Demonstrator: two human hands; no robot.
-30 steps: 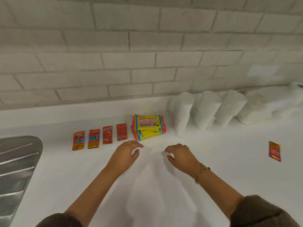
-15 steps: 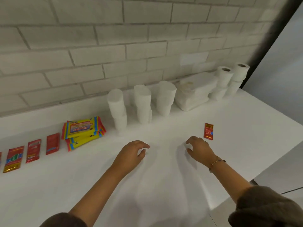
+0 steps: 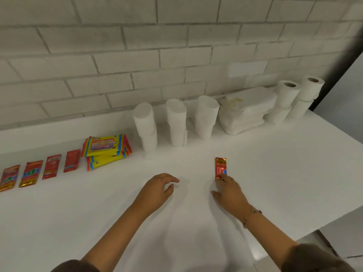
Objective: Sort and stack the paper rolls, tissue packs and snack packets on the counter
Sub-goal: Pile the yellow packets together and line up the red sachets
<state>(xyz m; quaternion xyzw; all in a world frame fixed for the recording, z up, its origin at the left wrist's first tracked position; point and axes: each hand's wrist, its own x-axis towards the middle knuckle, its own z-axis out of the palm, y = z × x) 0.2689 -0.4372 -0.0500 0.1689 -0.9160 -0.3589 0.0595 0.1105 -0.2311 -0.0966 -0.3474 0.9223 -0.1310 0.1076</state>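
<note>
White counter (image 3: 275, 173): our right hand (image 3: 229, 191) fingertips touch lone packet (image 3: 220, 167), no grasp; could slide. Left hand (image 3: 157, 190) loose, empty.

Along the back edge of your surface (image 3: 275, 173) stand three white stacks of paper rolls (image 3: 175, 122), upright and side by side. Toward the back right corner lies a flat white pile of tissue packs (image 3: 245, 112), then two taller stacks of cored rolls (image 3: 294, 99). Near the left edge four red snack packets (image 3: 52, 166) lie flat in a row, beside a stack of yellow packs (image 3: 107, 149). One lone red packet (image 3: 220, 167) lies flat mid-surface, its near end under your right fingertips.
</note>
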